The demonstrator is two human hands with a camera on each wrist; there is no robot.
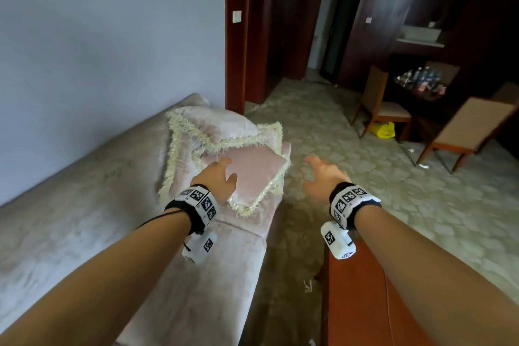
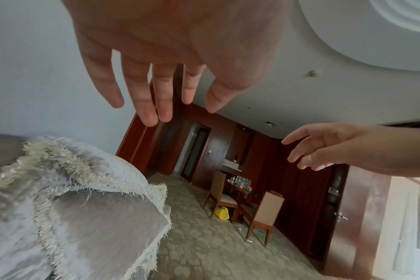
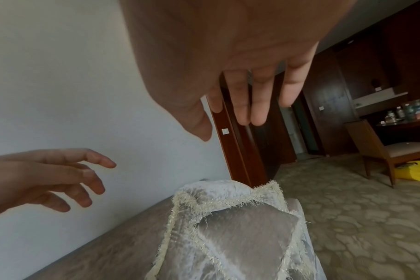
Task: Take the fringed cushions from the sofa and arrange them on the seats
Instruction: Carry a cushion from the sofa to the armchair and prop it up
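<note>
— Pale wall behind, patterned carpet (image 1: 351, 177) to the right, and a long pink sofa (image 1: 84, 205) running away from the viewer. Where are the fringed cushions?

— Piled at the sofa's far end, ahead of both hands. The top cushion (image 1: 252, 174) lies flat, one corner pointing back toward the person; a second cushion (image 1: 213, 123) leans behind it.

— Which hand is nearer?

— The left hand (image 1: 217, 177), fingers spread and loose, hovers over the top cushion's near-left part; whether it touches the fabric I can't quite tell. The right hand (image 1: 323, 174) is released too, holding nothing, off beyond the cushion's right corner, over the carpet.

— So the right must come inward?

— Likely, to catch the right edge.
</note>
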